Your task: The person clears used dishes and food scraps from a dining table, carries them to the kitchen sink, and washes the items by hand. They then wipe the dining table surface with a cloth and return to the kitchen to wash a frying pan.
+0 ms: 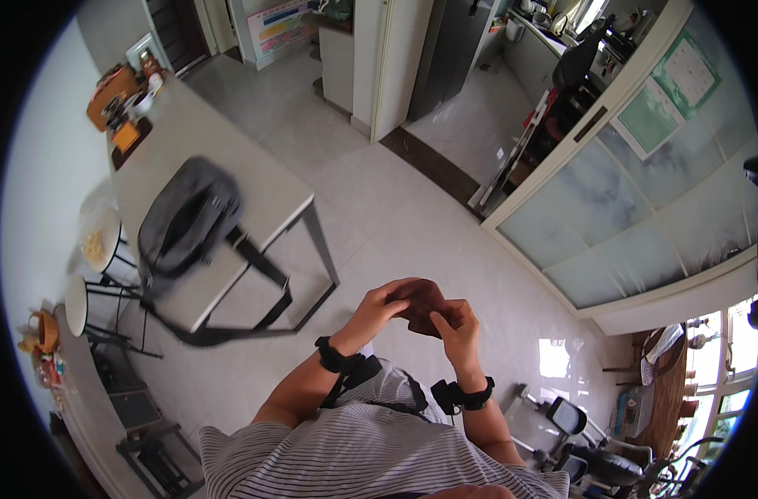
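Note:
A dark brown, flat, flexible piece, perhaps leather or cloth (424, 302), is held up in front of my body. My left hand (376, 310) grips its left side with the thumb on the near face. At its lower right edge my right hand (459, 324) pinches it between thumb and fingers. Both wrists wear black straps. On the table to the left lies a grey shoulder bag (189, 218) with its top pocket gaping and its strap hanging over the table's edge.
The pale table (273, 187) has a dark metal frame; an orange box (125, 136) and other items stand at its far end. Stools (76, 305) are beyond it. A frosted sliding door (578, 218) is at right, exercise equipment (566, 418) at lower right.

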